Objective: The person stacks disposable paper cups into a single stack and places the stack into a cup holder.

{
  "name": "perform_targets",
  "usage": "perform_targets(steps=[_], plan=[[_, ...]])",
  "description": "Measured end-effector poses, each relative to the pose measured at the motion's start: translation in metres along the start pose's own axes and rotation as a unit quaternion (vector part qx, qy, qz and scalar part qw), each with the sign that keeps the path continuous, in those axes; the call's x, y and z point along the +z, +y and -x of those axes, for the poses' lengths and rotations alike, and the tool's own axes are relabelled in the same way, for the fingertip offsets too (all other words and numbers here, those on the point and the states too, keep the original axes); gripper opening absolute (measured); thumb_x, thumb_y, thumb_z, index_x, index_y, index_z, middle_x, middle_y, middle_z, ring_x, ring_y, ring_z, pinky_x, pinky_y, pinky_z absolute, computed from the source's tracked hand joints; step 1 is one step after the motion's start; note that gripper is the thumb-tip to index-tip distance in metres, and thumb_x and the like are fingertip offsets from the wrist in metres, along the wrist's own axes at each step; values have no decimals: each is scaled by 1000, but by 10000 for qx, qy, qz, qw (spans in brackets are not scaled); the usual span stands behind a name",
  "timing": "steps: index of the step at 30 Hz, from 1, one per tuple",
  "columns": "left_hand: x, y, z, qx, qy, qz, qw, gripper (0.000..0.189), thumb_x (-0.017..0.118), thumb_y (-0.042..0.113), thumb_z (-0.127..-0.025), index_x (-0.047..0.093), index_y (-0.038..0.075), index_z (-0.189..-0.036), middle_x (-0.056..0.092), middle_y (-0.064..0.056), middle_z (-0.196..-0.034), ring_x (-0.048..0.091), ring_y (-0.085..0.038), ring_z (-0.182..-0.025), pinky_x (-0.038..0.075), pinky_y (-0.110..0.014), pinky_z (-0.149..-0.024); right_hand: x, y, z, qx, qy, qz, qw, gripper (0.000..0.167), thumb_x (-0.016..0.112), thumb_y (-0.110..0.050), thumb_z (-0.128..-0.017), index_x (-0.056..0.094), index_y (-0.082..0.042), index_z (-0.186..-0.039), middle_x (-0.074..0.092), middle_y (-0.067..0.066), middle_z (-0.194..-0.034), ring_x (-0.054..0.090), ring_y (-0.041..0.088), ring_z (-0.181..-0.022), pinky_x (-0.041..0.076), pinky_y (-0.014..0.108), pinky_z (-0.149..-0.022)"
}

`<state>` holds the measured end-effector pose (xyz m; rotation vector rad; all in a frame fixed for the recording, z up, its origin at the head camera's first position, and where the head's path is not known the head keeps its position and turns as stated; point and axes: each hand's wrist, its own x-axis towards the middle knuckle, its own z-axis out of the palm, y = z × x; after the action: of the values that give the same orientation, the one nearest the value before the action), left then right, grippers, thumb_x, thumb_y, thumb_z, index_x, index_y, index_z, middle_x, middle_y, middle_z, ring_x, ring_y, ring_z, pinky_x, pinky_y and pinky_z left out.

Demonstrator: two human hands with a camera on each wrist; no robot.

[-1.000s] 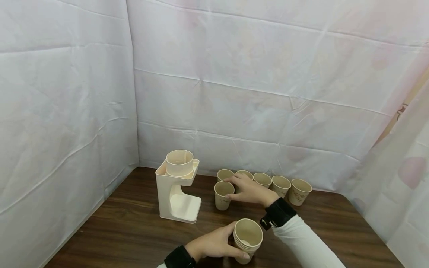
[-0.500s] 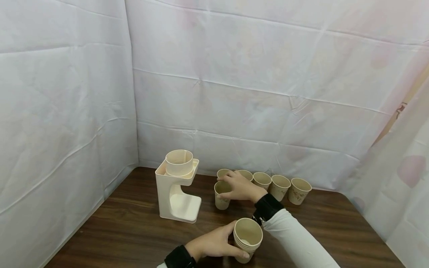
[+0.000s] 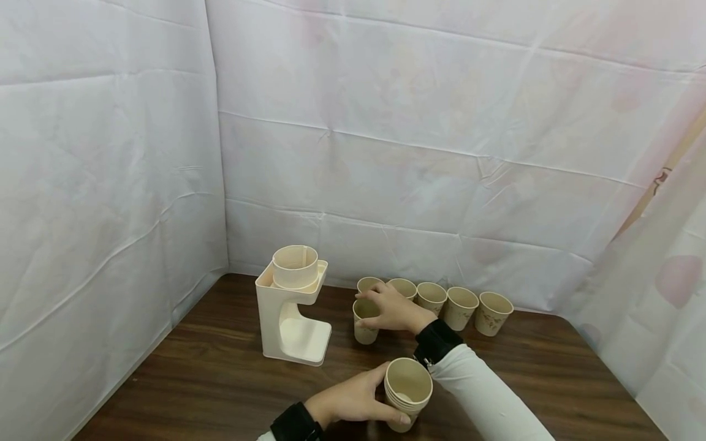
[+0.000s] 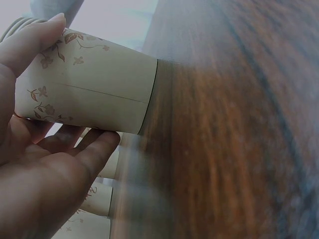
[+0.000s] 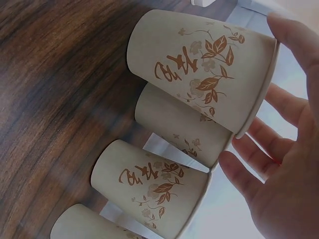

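Note:
My left hand grips a stack of nested beige paper cups at the table's front. In the left wrist view, thumb and fingers curl round the flower-printed stack, which stands upright with its base at the tabletop. Farther back, my right hand reaches over a single paper cup standing in front of a row of cups. The right wrist view has that cup upright on the table, the thumb at one side of its rim and the fingers behind the rim. Part of its mouth is hidden by the hand.
Several paper cups line the back of the brown wooden table. A cream stand with a round cylinder on top stands to the left. White cloth hangs behind and at both sides.
My right hand has shifted slightly left over the front cup, so the thumb now crosses its near side. The cups and the left hand with its stack look unchanged.

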<state>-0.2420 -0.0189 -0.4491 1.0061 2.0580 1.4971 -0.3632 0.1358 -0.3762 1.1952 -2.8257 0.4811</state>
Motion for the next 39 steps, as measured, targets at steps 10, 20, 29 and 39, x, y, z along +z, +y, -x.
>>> perform_targets(steps=[10, 20, 29, 39], plan=[[0, 0, 0, 6, 1, 10, 10000, 74, 80, 24, -88, 38, 25, -149, 54, 16, -132, 48, -4, -124, 37, -28, -104, 0, -1, 0, 39, -23, -8, 10000, 60, 78, -43, -87, 60, -18, -138, 52, 11, -127, 46, 31, -120, 45, 49, -97], [0, 0, 0, -49, -52, 147, 9999, 74, 80, 24, -88, 38, 27, -149, 53, 16, -132, 48, -4, -124, 37, -28, -104, 1, 1, -1, 5, 21, -15, 10000, 59, 80, -41, -86, 60, -18, -137, 52, 11, -126, 47, 30, -119, 44, 47, -98], [0, 3, 1, -42, -39, 133, 9999, 74, 80, 24, -88, 39, 27, -149, 53, 16, -132, 48, -4, -124, 37, -28, -104, 2, 2, 1, -75, 29, -33, 10000, 56, 80, -39, -86, 62, -19, -135, 52, 11, -126, 47, 29, -116, 44, 45, -95], [0, 4, 1, -52, -44, 206, 9998, 74, 80, 23, -88, 39, 27, -149, 54, 16, -132, 47, -4, -125, 36, -28, -104, 2, 2, 2, -79, 24, -112, 9999, 55, 81, -39, -86, 63, -19, -133, 50, 7, -120, 46, 25, -112, 44, 43, -93]])
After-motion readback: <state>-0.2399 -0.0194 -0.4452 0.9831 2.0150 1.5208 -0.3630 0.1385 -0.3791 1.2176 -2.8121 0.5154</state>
